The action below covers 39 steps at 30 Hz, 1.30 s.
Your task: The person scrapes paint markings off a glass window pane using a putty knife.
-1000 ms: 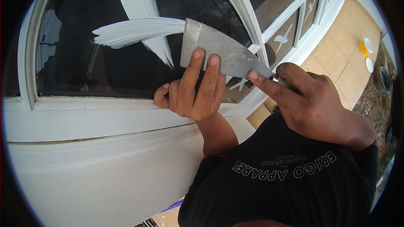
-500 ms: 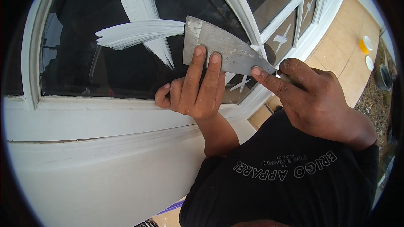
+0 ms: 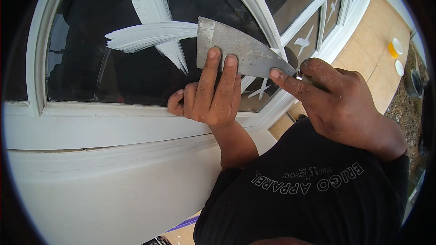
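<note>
My right hand (image 3: 338, 97) is closed around the handle of a broad metal putty knife (image 3: 247, 50), its index finger stretched along the neck of the blade. Two outstretched fingers of my left hand (image 3: 213, 93) press flat on the blade near its wide edge. The other fingers are bent, and the left thumb is hidden. That wide edge meets the right end of a white paint stroke (image 3: 152, 35) on the dark glass pane (image 3: 118, 79). A second, thicker stroke (image 3: 152, 2) crosses it.
White frame bars (image 3: 254, 0) surround the panes, and smaller white crosses mark the glass at right. Below runs a white ledge (image 3: 104, 129). On the tiled floor (image 3: 363, 45) at right lie a yellow-and-white tub (image 3: 395, 47) and a white lid (image 3: 399, 68); a dark bucket (image 3: 414, 84) stands beyond.
The putty knife and both hands have shifted very slightly left, with the blade edge still at the end of the paint stroke. The grip looks the same.
</note>
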Tool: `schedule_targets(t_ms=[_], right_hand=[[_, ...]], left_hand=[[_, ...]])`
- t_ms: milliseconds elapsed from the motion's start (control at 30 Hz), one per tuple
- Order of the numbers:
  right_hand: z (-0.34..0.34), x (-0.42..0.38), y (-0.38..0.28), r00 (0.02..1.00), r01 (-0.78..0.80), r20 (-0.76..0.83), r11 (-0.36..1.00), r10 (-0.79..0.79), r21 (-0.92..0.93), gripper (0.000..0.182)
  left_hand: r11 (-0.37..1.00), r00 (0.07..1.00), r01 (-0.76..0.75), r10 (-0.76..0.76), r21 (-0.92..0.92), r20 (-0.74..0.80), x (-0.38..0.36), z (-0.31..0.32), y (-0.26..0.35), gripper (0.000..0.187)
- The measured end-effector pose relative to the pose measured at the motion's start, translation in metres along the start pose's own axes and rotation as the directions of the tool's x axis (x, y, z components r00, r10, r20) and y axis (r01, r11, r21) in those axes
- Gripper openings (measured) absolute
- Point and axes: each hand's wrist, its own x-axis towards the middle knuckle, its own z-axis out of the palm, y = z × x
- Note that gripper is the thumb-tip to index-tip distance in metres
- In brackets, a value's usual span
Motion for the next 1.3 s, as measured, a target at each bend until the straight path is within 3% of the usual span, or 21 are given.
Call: schedule_targets(t_ms=[300,833,900,1300], right_hand=[[-0.0025,-0.0031,-0.0003,1.0,-0.026,0.008,1.0,0.026,-0.01,0.055],[0.0017,0.0001,-0.0016,0.999,0.014,-0.048,1.0,-0.014,-0.012,0.052],[0.0022,0.0006,-0.0017,0.998,0.014,-0.064,1.0,-0.014,0.006,0.052],[0.0008,-0.0016,-0.0043,0.999,-0.02,-0.029,1.0,0.021,0.009,0.06]], left_hand=[[0.997,0.993,-0.065,0.061,0.03,0.099,0.0045,-0.0076,-0.0011,0.028],[1.0,1.0,0.022,-0.021,-0.008,0.017,-0.0006,-0.0003,-0.0015,0.028],[0.999,0.998,-0.048,0.047,0.015,0.049,0.0016,-0.0027,-0.0034,0.027],[0.998,0.997,-0.058,0.057,0.014,0.053,0.0025,-0.003,-0.0035,0.026]])
